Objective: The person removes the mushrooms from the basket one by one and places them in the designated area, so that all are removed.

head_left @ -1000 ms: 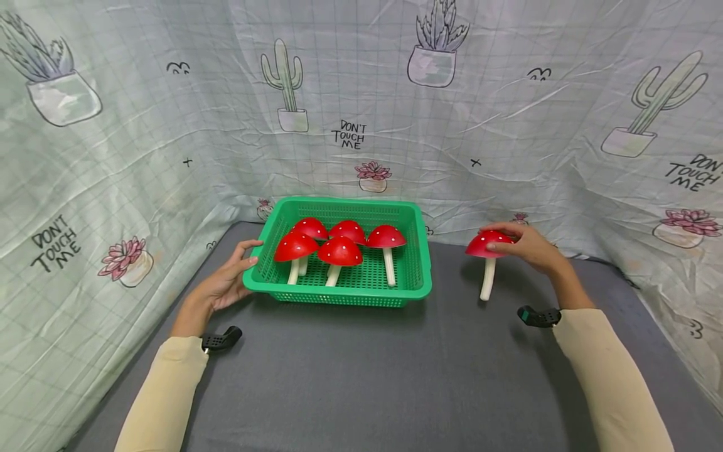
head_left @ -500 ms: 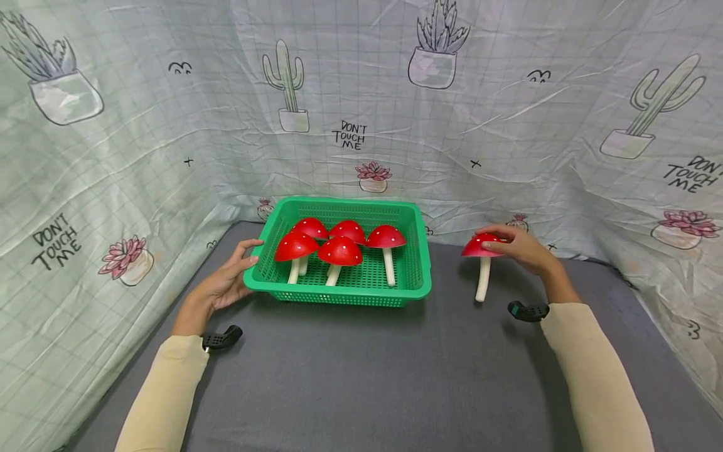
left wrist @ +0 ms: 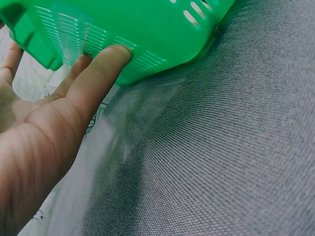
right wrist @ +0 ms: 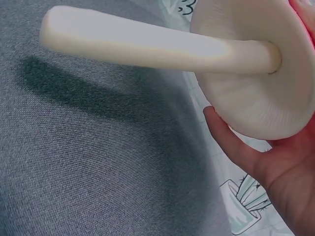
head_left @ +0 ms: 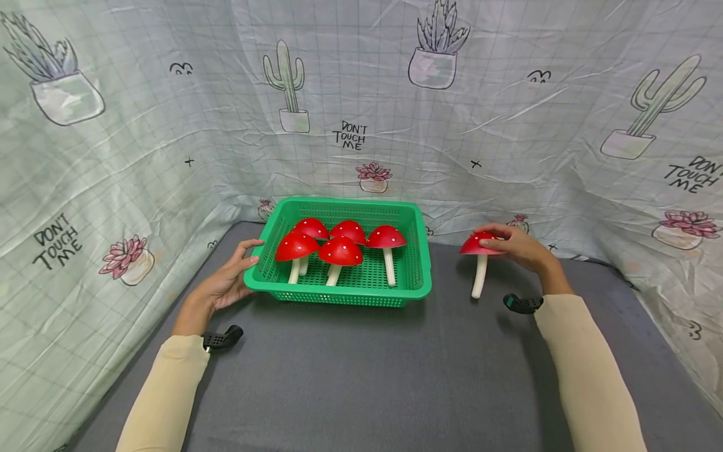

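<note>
My right hand (head_left: 522,248) grips a toy mushroom (head_left: 480,243) by its red, white-dotted cap, right of the basket. In the right wrist view the mushroom's thick white stem (right wrist: 147,42) and pale cap underside (right wrist: 251,103) show, with a shadow on the cloth apart from the stem. A green plastic basket (head_left: 339,294) with slotted walls holds several more red-capped mushrooms, such as one at its right (head_left: 386,237). My left hand (head_left: 228,279) lies against the basket's left end. In the left wrist view its extended fingers (left wrist: 98,73) touch the outer basket wall (left wrist: 147,34).
A dark grey cloth (head_left: 361,376) covers the table under everything. A pale curtain (head_left: 395,138) printed with cacti and lettering rises close behind the basket and along both sides. A black wrist device (head_left: 522,304) sits at each cuff.
My right hand has shifted a little to the left with the mushroom, whose stem foot has swung slightly leftward. My left hand and the basket have stayed in place.
</note>
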### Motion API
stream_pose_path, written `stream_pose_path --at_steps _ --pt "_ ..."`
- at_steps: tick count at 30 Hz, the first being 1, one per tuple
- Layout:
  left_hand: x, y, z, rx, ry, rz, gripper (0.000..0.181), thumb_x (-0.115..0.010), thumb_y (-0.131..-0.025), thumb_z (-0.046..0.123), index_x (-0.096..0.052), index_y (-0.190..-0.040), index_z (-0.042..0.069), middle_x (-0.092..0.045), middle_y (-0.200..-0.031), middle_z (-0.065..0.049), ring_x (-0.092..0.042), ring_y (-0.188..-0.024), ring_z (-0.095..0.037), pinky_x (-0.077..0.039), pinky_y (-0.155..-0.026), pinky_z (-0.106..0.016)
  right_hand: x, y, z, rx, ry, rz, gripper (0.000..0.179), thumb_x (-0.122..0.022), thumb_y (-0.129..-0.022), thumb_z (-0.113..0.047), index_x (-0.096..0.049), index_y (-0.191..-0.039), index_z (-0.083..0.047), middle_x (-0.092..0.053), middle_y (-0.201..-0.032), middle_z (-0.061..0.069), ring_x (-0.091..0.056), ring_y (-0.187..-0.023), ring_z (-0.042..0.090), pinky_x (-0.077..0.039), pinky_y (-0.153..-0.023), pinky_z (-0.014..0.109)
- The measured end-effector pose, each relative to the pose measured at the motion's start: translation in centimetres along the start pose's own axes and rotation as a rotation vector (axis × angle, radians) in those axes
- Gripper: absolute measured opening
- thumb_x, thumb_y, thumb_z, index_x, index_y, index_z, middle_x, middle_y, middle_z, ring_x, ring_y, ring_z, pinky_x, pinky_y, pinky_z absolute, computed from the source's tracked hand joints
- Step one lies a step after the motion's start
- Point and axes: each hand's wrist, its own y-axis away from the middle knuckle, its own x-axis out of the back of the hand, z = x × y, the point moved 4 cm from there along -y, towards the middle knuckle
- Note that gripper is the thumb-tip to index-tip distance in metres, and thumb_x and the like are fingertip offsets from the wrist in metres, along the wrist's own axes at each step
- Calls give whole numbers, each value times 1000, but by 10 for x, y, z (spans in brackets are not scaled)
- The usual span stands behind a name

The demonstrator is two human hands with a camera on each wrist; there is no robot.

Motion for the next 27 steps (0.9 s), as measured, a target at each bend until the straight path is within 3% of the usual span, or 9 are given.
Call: stream_pose_path --at_steps 10,17,27 --pt "1 0 -2 -14 15 -32 38 -34 -112 14 -22 -143 33 -49 -133 -13 -69 -99 -23 -60 -81 -39 -2 -10 10 -23 -88 -21 52 -60 -103 -18 -42 -148 -2 -40 -140 6 -49 -118 22 -51 -101 43" --pt "2 0 -2 -12 20 -29 38 -34 -112 14 -22 -142 32 -48 -134 -13 -69 -98 -23 -60 -82 -39 -6 -17 12 -24 -103 -12 54 -62 -101 -17 -42 -149 0 -43 -139 4 -45 -122 24 -49 -103 45" --pt "1 0 -1 -23 21 -46 39 -37 -112 15 -21 -143 32 -50 -133 -12 -69 -97 -22 -60 -81 -39 -10 -23 13 -13 -11 20 52 -68 -99 -22 -50 -145 -7 -45 -142 7 -40 -126 26 -51 -91 27"
